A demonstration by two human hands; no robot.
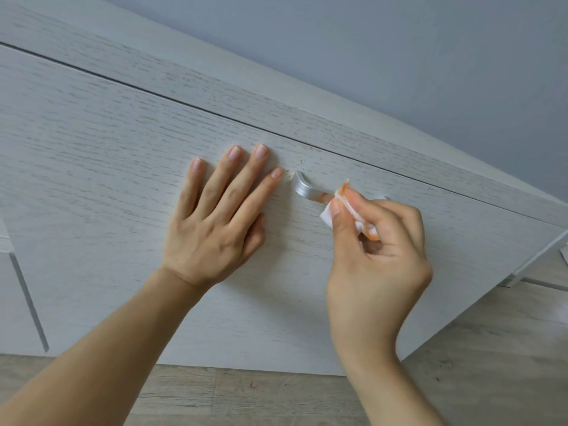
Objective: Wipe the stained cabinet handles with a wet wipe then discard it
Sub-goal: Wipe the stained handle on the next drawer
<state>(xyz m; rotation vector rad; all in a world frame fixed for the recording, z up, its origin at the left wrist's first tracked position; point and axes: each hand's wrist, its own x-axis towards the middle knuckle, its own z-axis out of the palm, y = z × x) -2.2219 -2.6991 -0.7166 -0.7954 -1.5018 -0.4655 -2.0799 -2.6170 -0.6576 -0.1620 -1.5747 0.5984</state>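
A silver handle (307, 189) sits near the top edge of a white wood-grain cabinet door (107, 155). An orange smear shows on the handle where the wipe meets it. My right hand (381, 256) pinches a white wet wipe (327, 215), stained orange, and holds it against the handle's middle. The handle's right part is hidden behind the wipe and my fingers. My left hand (221, 216) lies flat on the door just left of the handle, fingers straight and spread.
Small specks mark the door beside the handle's left end. A second door with a thin vertical handle (29, 302) is at the lower left. Light wood flooring (276, 398) runs along the bottom, and a grey wall (399, 56) rises behind the cabinet.
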